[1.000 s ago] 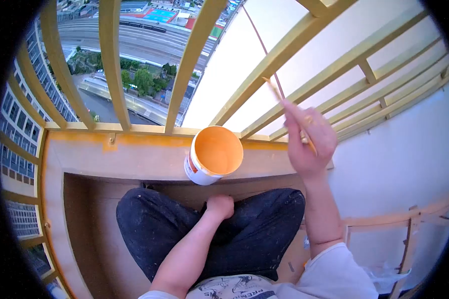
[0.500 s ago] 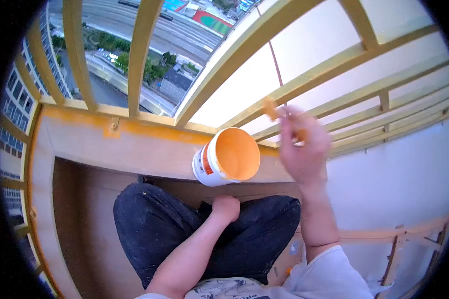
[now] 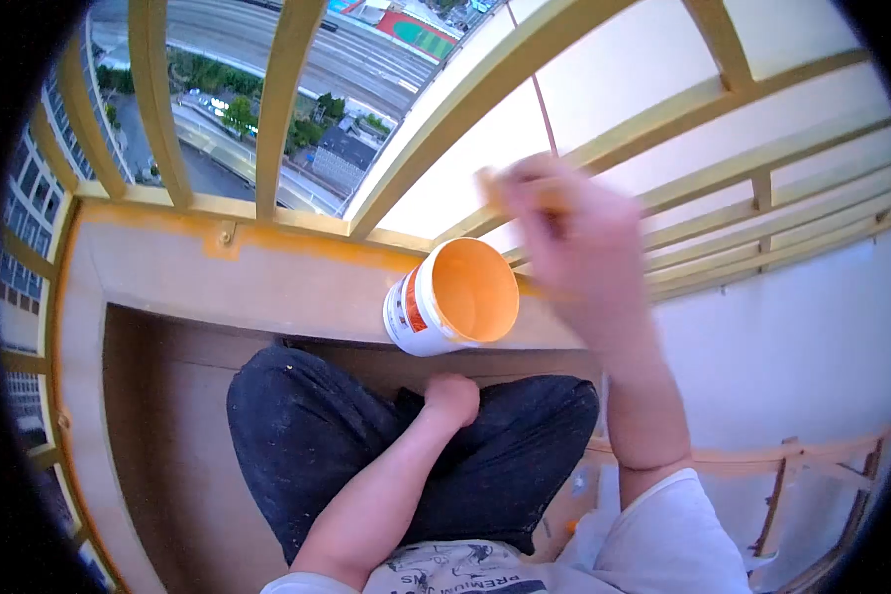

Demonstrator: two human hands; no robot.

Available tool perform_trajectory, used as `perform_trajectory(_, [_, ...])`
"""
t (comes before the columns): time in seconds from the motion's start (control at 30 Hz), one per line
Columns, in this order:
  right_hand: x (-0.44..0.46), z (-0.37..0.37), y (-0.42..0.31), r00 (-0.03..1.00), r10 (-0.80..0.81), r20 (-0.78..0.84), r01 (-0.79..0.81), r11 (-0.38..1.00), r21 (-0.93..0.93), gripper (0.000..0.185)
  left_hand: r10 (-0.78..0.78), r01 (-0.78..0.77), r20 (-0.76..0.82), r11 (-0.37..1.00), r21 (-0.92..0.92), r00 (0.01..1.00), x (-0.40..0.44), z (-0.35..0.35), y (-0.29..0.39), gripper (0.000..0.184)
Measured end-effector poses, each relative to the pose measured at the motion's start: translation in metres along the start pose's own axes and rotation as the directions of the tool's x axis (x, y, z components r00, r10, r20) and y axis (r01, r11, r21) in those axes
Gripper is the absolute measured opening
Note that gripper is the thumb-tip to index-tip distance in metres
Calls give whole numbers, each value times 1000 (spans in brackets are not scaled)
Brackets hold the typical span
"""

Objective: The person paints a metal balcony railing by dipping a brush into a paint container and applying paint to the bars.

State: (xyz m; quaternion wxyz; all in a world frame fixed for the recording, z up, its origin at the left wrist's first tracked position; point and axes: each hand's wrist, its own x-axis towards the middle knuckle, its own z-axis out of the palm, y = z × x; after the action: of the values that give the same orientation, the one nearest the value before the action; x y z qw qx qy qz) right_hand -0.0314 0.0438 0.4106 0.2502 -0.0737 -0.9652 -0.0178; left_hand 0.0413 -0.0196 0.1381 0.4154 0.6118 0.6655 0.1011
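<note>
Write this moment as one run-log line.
right hand: raised before railing, holding blurred brush-like tool | left hand: resting on lap | bucket: on ledge, orange inside

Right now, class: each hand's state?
Left bare hand: curled closed over dark cloth trousers; contents hidden.
Right bare hand: closed on blurred orange-tan brush-like tool.

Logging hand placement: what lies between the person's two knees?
In the head view, the left hand lies between them, low in the lap, with the dark trousers around it.
</note>
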Motion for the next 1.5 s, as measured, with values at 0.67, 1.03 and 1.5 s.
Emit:
perform_trajectory(0.67, [-41, -75, 62, 805, -274, -526, 147, 951, -271, 29, -34, 32, 21, 995, 89, 999, 24, 33, -41, 48])
perform_trajectory(1.03, [-18, -116, 85, 528, -163, -833, 202, 977, -64, 36, -102, 103, -18, 994, 32, 995, 9, 34, -54, 58])
perform_trajectory(1.5, [-319, 50, 82, 495, 831, 254, -83, -246, 966, 35, -13, 39, -148, 984, 172, 989, -2, 24, -44, 40])
